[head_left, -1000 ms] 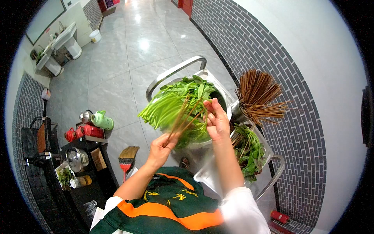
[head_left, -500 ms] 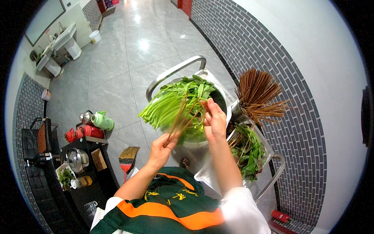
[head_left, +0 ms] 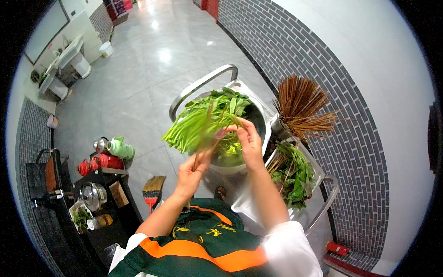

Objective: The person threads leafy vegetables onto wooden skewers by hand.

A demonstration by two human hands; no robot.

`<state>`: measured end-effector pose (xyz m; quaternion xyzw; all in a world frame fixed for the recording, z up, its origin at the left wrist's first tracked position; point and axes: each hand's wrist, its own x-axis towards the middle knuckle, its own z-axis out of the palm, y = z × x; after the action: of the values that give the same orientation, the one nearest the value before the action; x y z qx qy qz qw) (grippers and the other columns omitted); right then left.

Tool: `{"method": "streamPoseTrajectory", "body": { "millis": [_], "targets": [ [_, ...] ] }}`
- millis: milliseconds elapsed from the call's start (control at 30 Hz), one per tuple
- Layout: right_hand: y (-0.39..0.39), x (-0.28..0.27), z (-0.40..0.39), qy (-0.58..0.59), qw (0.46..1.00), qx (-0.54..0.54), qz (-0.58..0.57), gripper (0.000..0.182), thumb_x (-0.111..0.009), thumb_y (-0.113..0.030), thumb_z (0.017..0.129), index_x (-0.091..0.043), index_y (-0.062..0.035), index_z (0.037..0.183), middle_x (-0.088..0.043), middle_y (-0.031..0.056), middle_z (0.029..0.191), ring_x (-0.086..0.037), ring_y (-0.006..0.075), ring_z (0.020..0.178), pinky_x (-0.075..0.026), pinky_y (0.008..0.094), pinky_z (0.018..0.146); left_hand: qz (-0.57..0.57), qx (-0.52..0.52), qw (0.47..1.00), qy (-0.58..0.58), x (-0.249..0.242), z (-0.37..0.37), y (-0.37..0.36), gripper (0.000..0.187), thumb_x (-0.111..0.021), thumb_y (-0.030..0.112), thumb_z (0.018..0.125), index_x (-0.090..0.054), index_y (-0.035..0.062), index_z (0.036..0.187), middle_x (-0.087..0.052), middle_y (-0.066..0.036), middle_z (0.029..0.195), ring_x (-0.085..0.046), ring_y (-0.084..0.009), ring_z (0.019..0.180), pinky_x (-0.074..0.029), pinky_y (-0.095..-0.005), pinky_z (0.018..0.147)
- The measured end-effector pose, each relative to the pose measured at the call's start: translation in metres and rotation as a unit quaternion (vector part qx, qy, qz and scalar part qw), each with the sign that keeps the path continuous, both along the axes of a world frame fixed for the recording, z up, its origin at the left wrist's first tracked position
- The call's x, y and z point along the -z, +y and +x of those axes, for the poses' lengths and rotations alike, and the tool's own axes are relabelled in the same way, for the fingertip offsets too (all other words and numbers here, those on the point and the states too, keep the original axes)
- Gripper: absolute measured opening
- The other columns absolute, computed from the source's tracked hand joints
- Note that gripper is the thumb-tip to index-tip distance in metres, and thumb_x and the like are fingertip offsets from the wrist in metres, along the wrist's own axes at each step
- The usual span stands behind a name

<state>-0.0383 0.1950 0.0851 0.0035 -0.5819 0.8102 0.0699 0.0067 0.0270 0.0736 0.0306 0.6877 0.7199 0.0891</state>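
My left hand (head_left: 189, 175) is closed around several thin brown skewers (head_left: 196, 161), which point upward and blur at their upper part. To its right, my right hand (head_left: 248, 144) is pinched near the skewers; a smeared purplish bit shows at its fingertips, too blurred to name. Beneath and beyond both hands, a round metal pot (head_left: 257, 117) holds leafy greens, and a thick bundle of long green stems (head_left: 182, 131) leans over its left side.
The pot stands on a cart with a metal handle (head_left: 203, 85). At right are a container of brown skewers (head_left: 302, 104) and a white tray (head_left: 318, 177) of leafy greens. A black table (head_left: 117, 226) at left carries a lidded pot (head_left: 93, 196) and jars. Thermoses (head_left: 121, 148) stand nearby, beside a broom (head_left: 152, 190).
The left hand's skewers have swung more upright, and the right hand has dropped slightly, its fingers shifting left. The whole view has tilted a little.
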Motion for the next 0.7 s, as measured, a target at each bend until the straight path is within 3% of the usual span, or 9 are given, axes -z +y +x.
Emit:
{"method": "streamPoseTrajectory", "body": {
  "millis": [33, 100, 167, 200, 233, 333, 367, 533, 700],
  "targets": [
    [0.006, 0.005, 0.002, 0.037, 0.998, -0.017, 0.058, 0.022, -0.046, -0.012, 0.084, -0.047, -0.0002, 0.102, -0.057, 0.0083, 0.091, -0.052, 0.0114, 0.084, -0.038, 0.0238, 0.079, 0.026, -0.001, 0.999, -0.033, -0.001, -0.001, 0.001, 0.026, -0.051, 0.009, 0.08, -0.054, 0.0069, 0.106, -0.046, 0.004, 0.065, -0.034, -0.0007, 0.05, -0.026, -0.0144, 0.042],
    [0.02, 0.001, 0.007, 0.0, 0.991, -0.014, 0.133, 0.018, -0.047, -0.01, 0.083, -0.049, -0.0001, 0.098, -0.058, 0.0086, 0.081, -0.054, 0.0128, 0.079, -0.04, 0.0238, 0.076, 0.026, 0.027, 0.997, -0.063, -0.007, -0.004, 0.002, 0.027, -0.047, 0.013, 0.083, -0.05, 0.0055, 0.11, -0.048, 0.001, 0.068, -0.039, -0.002, 0.05, -0.029, -0.0145, 0.042],
    [0.032, -0.003, 0.012, 0.025, 0.994, -0.007, 0.111, 0.018, -0.047, -0.011, 0.083, -0.048, 0.0002, 0.097, -0.058, 0.0077, 0.08, -0.055, 0.0124, 0.075, -0.042, 0.0241, 0.071, 0.059, 0.078, 0.989, -0.113, -0.017, -0.007, 0.004, 0.03, -0.042, 0.018, 0.086, -0.045, 0.0033, 0.112, -0.05, -0.002, 0.07, -0.048, -0.0067, 0.052, -0.037, -0.0168, 0.043],
    [0.039, -0.004, 0.013, 0.028, 0.995, -0.004, 0.095, 0.017, -0.047, -0.009, 0.083, -0.048, 0.0008, 0.097, -0.058, 0.0081, 0.078, -0.055, 0.0127, 0.073, -0.043, 0.0245, 0.07, 0.056, 0.09, 0.989, -0.107, -0.013, -0.011, 0.004, 0.032, -0.036, 0.025, 0.088, -0.044, 0.0012, 0.108, -0.053, -0.007, 0.076, -0.055, -0.0147, 0.061, -0.046, -0.023, 0.05],
    [0.048, -0.009, 0.018, 0.028, 0.995, 0.003, 0.095, 0.017, -0.047, -0.009, 0.083, -0.049, 0.001, 0.096, -0.058, 0.0073, 0.078, -0.055, 0.0118, 0.072, -0.043, 0.0241, 0.069, 0.056, 0.1, 0.987, -0.11, -0.01, -0.014, 0.003, 0.032, -0.036, 0.025, 0.088, -0.044, 0.0012, 0.108, -0.053, -0.007, 0.076, -0.055, -0.0147, 0.061, -0.046, -0.023, 0.05],
    [0.079, -0.016, 0.042, -0.026, 0.982, 0.043, 0.183, 0.015, -0.048, -0.008, 0.082, -0.051, 0.0016, 0.094, -0.058, 0.0055, 0.076, -0.054, 0.0101, 0.072, -0.043, 0.0224, 0.068, 0.032, 0.037, 0.996, -0.079, -0.005, -0.024, -0.01, 0.033, -0.034, 0.032, 0.088, -0.045, 0.0021, 0.097, -0.055, -0.013, 0.087, -0.059, -0.0235, 0.076, -0.05, -0.0331, 0.062],
    [0.091, -0.023, 0.055, -0.032, 0.981, 0.041, 0.188, 0.016, -0.047, -0.009, 0.082, -0.052, 0.0016, 0.093, -0.058, 0.0052, 0.074, -0.055, 0.0102, 0.07, -0.043, 0.022, 0.066, 0.049, 0.021, 0.994, -0.093, -0.005, -0.027, -0.017, 0.033, -0.035, 0.032, 0.088, -0.045, 0.0019, 0.098, -0.055, -0.014, 0.088, -0.059, -0.0247, 0.076, -0.051, -0.0327, 0.06],
    [0.17, -0.046, 0.125, -0.18, 0.941, 0.052, 0.281, 0.017, -0.047, -0.01, 0.081, -0.052, 0.0016, 0.093, -0.057, 0.0049, 0.071, -0.054, 0.0103, 0.064, -0.043, 0.0217, 0.059, 0.017, -0.029, 0.991, -0.128, -0.006, -0.032, -0.048, 0.032, -0.035, 0.03, 0.088, -0.044, 0.0009, 0.098, -0.054, -0.014, 0.087, -0.059, -0.0205, 0.066, -0.05, -0.0268, 0.047],
    [0.223, -0.033, 0.14, -0.271, 0.905, 0.085, 0.318, 0.016, -0.048, -0.013, 0.081, -0.052, 0.0004, 0.089, -0.055, 0.0031, 0.065, -0.053, 0.0097, 0.057, -0.041, 0.022, 0.054, 0.0, -0.036, 0.989, -0.143, 0.004, -0.031, -0.054, 0.032, -0.035, 0.029, 0.088, -0.044, 0.0004, 0.099, -0.054, -0.014, 0.087, -0.059, -0.0197, 0.065, -0.05, -0.0254, 0.044]
  ]
}}
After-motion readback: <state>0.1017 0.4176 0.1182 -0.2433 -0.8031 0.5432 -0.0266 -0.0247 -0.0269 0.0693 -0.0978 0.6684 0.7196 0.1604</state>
